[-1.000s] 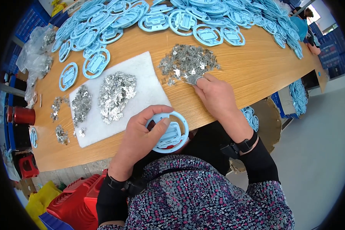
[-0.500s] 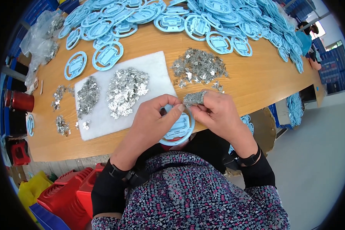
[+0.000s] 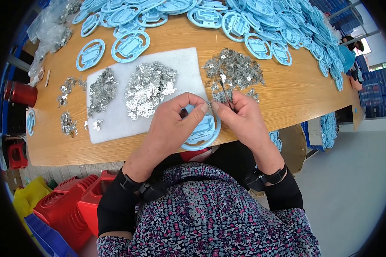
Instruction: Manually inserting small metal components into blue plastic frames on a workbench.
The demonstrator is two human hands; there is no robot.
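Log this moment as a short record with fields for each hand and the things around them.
left hand: grips the round blue plastic frame at the table edge
right hand: pinches a small metal piece at the frame's top rim
white pad: bears heaps of metal clips
loose clips: piled on the wooden table
far side: many blue frames
left edge: red can

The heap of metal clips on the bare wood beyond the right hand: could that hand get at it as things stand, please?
Probably yes: the heap of metal clips lies just beyond the right hand with nothing between, though its fingers pinch something at the blue ring.
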